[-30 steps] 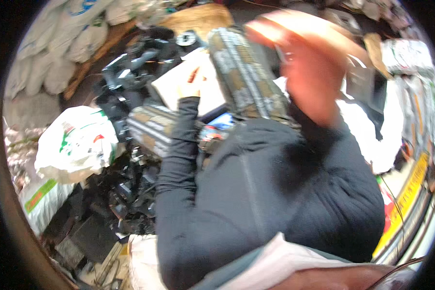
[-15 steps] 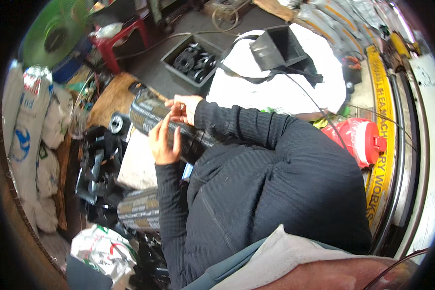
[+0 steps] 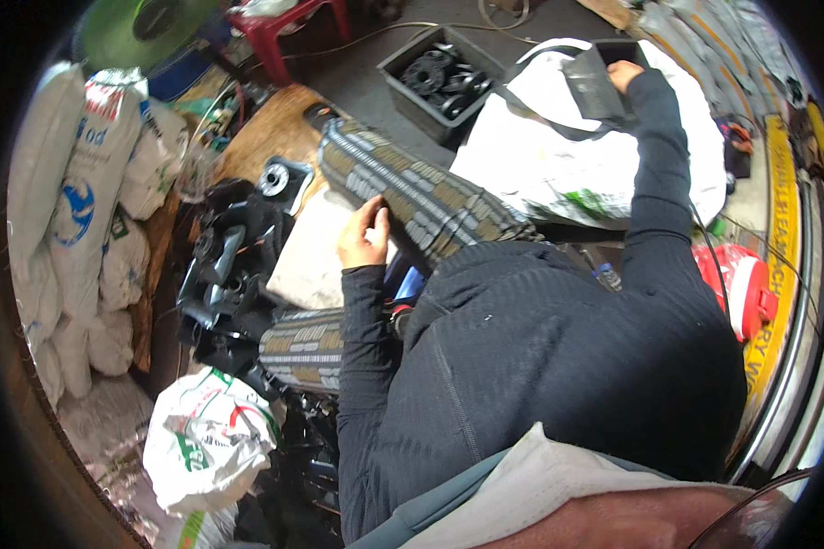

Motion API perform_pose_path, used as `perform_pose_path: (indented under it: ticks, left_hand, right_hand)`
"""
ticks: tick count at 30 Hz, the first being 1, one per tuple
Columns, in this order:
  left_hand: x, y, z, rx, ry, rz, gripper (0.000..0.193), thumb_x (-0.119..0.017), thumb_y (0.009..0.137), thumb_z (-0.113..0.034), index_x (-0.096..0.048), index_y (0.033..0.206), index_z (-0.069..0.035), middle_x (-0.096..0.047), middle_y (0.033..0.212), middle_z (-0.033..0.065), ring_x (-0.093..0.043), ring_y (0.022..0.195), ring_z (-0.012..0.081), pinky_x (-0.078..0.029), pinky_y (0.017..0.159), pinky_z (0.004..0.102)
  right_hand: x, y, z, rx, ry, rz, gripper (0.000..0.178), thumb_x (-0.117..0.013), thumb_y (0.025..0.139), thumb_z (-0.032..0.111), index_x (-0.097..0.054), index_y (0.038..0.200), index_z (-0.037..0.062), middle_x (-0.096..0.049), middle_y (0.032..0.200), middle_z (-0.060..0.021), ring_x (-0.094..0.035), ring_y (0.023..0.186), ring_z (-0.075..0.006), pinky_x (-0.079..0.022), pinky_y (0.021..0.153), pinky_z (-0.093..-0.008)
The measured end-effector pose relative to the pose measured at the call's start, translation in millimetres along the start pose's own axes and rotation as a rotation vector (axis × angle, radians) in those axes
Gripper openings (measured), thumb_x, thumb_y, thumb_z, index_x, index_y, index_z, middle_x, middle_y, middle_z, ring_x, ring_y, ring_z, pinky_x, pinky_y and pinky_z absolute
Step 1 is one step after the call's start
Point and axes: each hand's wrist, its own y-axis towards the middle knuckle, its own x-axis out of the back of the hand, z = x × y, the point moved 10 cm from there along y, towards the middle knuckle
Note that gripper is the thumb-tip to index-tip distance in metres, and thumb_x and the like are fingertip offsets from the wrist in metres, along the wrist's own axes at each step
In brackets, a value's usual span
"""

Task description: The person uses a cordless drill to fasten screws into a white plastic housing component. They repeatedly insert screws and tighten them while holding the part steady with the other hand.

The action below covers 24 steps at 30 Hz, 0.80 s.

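Observation:
My right hand (image 3: 624,75) reaches into a dark open-topped box (image 3: 597,84) on a bulging white sack (image 3: 558,178); its fingers are hidden inside. Over a pale, flat-topped block (image 3: 316,252), beside my patterned trouser leg (image 3: 403,178), is my left hand (image 3: 364,238). Its fingers are bent, thumb and forefinger close together; whatever may be between them is too small to make out. Left of the block lies a heap of black plastic parts (image 3: 215,265). One part with a pale round hub (image 3: 273,179) sits at the heap's far end.
A grey bin (image 3: 398,87) of black round parts stands on the floor ahead. Full white sacks (image 3: 73,210) line the left, near a green fan (image 3: 146,27) and a red stool (image 3: 279,41). A red container (image 3: 742,284) and a yellow beam (image 3: 783,201) are at right.
My right hand has left my left hand and moved right into the dark box. The left hand stays near the block, its fingers more bent. The view has shifted, too.

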Motion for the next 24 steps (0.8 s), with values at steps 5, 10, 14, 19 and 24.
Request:
perform_pose_path:
  ticks: [5, 10, 14, 19, 24]
  left_hand:
    - [6.7, -4.8, 12.2, 0.081, -0.03, -0.019, 0.021, -0.067, 0.083, -0.01, -0.067, 0.104, -0.005, -0.07, 0.088, 0.0086, -0.067, 0.073, 0.0145, -0.052, 0.067, 0.0261]
    - [6.7, -1.5, 14.1, 0.056, -0.073, -0.033, 0.02, -0.067, 0.083, -0.012, -0.067, 0.102, -0.005, -0.07, 0.09, 0.01, -0.068, 0.078, 0.018, -0.052, 0.071, 0.0278]
    - [1.9, -4.2, 4.6, 0.054, -0.048, 0.004, 0.023, -0.066, 0.085, -0.013, -0.067, 0.107, -0.006, -0.07, 0.092, 0.0073, -0.067, 0.078, 0.0129, -0.051, 0.071, 0.0256]
    - [10.1, -5.5, -4.1, 0.002, 0.064, -0.024, 0.02, -0.066, 0.085, -0.016, -0.068, 0.104, -0.009, -0.07, 0.086, 0.0083, -0.066, 0.073, 0.0143, -0.05, 0.066, 0.0264]
    - [23.9, -5.1, -9.7, 0.013, 0.068, -0.051, 0.021, -0.067, 0.084, -0.014, -0.067, 0.104, -0.008, -0.07, 0.086, 0.0079, -0.067, 0.072, 0.0143, -0.051, 0.067, 0.0266]
  right_hand:
    - [-14.4, 3.7, -1.1, -0.063, 0.077, 0.056, 0.031, -0.049, 0.082, 0.026, -0.068, 0.091, 0.0035, -0.066, 0.093, -0.0189, -0.064, 0.089, -0.032, -0.05, 0.08, -0.0389]
    - [-30.2, -9.2, -1.3, -0.075, 0.13, 0.039, 0.032, -0.05, 0.082, 0.027, -0.068, 0.092, 0.0038, -0.066, 0.092, -0.0177, -0.064, 0.087, -0.031, -0.05, 0.078, -0.0385]
    - [-37.1, -18.5, -22.5, -0.105, 0.154, 0.03, 0.032, -0.05, 0.082, 0.028, -0.068, 0.093, 0.0041, -0.066, 0.091, -0.0168, -0.063, 0.086, -0.0302, -0.049, 0.077, -0.0381]
    - [-43.7, -20.5, -22.7, -0.12, 0.195, 0.005, 0.032, -0.051, 0.083, 0.029, -0.068, 0.093, 0.0044, -0.066, 0.089, -0.0157, -0.063, 0.084, -0.0292, -0.049, 0.076, -0.0377]
    - [-33.5, -13.2, -23.0, -0.098, 0.229, -0.029, 0.032, -0.051, 0.083, 0.03, -0.068, 0.094, 0.0047, -0.066, 0.088, -0.0146, -0.063, 0.082, -0.0282, -0.049, 0.074, -0.0372]
